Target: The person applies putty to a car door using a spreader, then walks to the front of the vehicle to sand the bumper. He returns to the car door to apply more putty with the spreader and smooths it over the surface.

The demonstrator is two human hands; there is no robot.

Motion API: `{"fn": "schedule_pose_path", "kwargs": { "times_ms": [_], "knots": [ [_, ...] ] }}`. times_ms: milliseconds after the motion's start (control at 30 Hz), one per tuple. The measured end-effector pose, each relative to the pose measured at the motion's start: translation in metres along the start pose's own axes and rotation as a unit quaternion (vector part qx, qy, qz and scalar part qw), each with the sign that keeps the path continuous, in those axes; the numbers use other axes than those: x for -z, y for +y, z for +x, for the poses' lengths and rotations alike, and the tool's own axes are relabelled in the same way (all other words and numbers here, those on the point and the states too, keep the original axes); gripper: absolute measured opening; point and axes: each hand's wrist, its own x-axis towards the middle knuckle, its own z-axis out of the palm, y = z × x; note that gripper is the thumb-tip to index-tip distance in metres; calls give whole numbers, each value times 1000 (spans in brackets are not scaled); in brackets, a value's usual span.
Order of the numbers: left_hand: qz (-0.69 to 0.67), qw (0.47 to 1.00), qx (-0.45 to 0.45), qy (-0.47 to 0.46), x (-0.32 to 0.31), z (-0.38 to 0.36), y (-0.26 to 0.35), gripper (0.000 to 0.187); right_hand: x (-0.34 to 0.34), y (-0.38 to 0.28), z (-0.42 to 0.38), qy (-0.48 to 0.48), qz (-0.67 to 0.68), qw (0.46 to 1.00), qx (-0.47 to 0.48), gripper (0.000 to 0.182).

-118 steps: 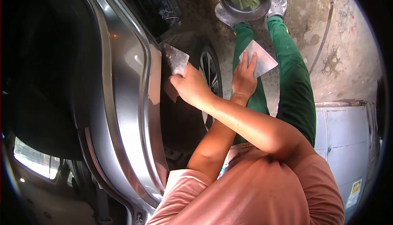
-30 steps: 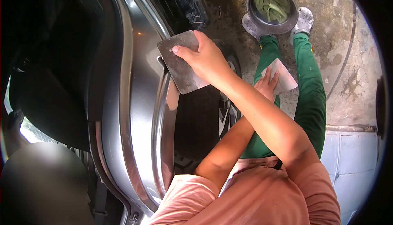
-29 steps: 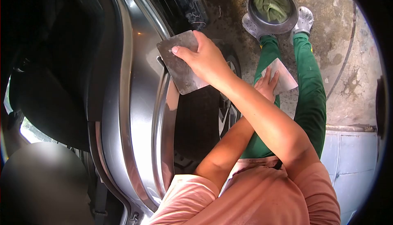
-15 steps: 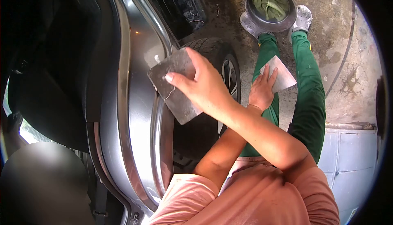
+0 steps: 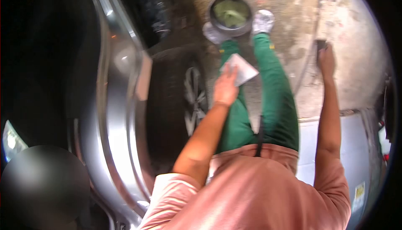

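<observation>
My left hand rests over my left leg, its fingers on a pale square sheet that sticks out past them. Stretched away to the right, my right hand grips a dark grey rectangular sheet above the concrete floor. Blur hides the exact hold and the surface of that dark piece. On the left stands a grey car body with bright, shiny curved edges; neither hand touches it.
A round dark basin with a green cloth in it sits between my feet, which wear white clogs. The car's wheel is left of my legs. A pale blue-grey panel lies at right.
My right hand has swung from the car's edge far out to the right, carrying the dark sheet. The left hand keeps the pale sheet over my leg. The whole view has shifted.
</observation>
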Motion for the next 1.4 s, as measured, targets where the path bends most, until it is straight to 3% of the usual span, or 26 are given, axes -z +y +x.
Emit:
{"fn": "schedule_pose_path", "kwargs": {
  "times_ms": [33, 100, 167, 267, 333, 400, 500, 567, 700, 767, 867, 967, 1000, 1033, 1100, 1167, 1200, 1300, 1333, 1400],
  "knots": [
    [-8, 1000, 3, 15, -3, -2, -1, 83, 7, 23, -18, -47, 4, 996, -76, 42],
    [-42, 999, 22, 23, 5, -9, 7, 83, 54, 9, -50, -158, 54, 984, -66, 45],
    [-58, 996, 1, 66, 5, -21, 11, 83, 71, 8, -67, -185, 193, 959, -93, 38],
    [-102, 988, 38, 105, 18, -36, 38, 79, 83, 2, -77, -184, 207, 961, -26, 33],
    [-113, 982, 66, 139, 17, -53, 51, 78, 107, -23, -87, -186, 108, 977, 7, 33],
    [-135, 971, 91, 177, 21, -70, 70, 78, 129, -45, -95, -275, -28, 960, 51, 29],
    [-140, 954, 143, 223, 30, -88, 99, 71, 169, -70, -117, -364, 50, 915, 169, 27],
    [-139, 936, 164, 279, 30, -103, 119, 64, 216, -97, -108, -384, 80, 906, 156, 25],
    [-135, 914, 121, 362, 30, -138, 148, 44, 280, -122, -91, -390, 243, 874, 161, 24],
    [-238, 880, 42, 409, 23, -145, 148, 40, 312, -143, -97, -380, 196, 879, 210, 25],
    [-319, 868, -5, 381, 21, -165, 147, 53, 341, -162, -124, -345, 140, 877, 303, 24],
    [-326, 840, 60, 429, 30, -204, 168, 78, 345, -168, -172, -308, 109, 866, 377, 22],
    [-360, 871, 148, 300, 55, -232, 182, 94, 338, -164, -188, -301, 96, 865, 390, 21],
    [-346, 879, 194, 265, 65, -253, 193, 92, 331, -160, -205, -293, 82, 863, 403, 20],
    [-318, 888, 112, 314, 41, -284, 190, 78, 325, -153, -244, -289, 89, 834, 462, 18],
    [-231, 879, -57, 414, -6, -303, 171, 63, 323, -145, -277, -297, 84, 794, 524, 18],
    [-316, 885, 7, 341, -26, -322, 173, 46, 326, -140, -295, -308, 62, 773, 551, 21],
    [-376, 864, -74, 327, -64, -391, 187, 52, 333, -134, -350, -410, 82, 709, 567, 26],
    [-414, 851, -112, 302, -72, -416, 198, 64, 339, -132, -367, -429, 88, 689, 578, 27],
    [-399, 857, -172, 278, -82, -452, 213, 63, 350, -133, -399, -464, 100, 646, 598, 28]
  ]
}}
